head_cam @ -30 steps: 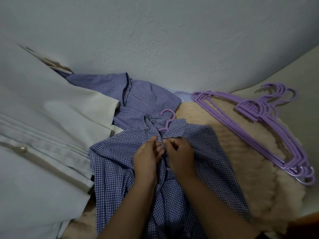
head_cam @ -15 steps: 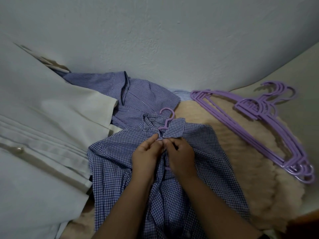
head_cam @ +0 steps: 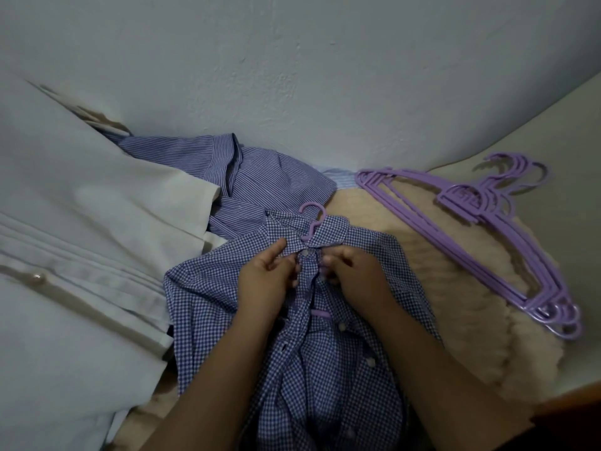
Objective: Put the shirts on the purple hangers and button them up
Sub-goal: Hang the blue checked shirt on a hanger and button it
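A blue checked shirt (head_cam: 208, 288) lies front-up in the middle, with a purple hanger inside it; the hanger's hook (head_cam: 313, 222) sticks out of the collar. My left hand (head_cam: 270, 275) pinches the left edge of the placket just below the collar. My right hand (head_cam: 353, 271) pinches the right edge beside it. The top button shows between my fingertips. Lower buttons lie apart from their holes, and a bit of the hanger bar (head_cam: 320, 313) shows through the gap.
A striped blue shirt (head_cam: 260, 177) lies behind, against the wall. A white shirt (head_cam: 81, 239) covers the left side. Several purple hangers (head_cam: 481, 242) are stacked at the right on a cream fleecy blanket (head_cam: 455, 320).
My hands have drawn slightly apart at the collar, and the top button now shows between them. The shirt has barely shifted.
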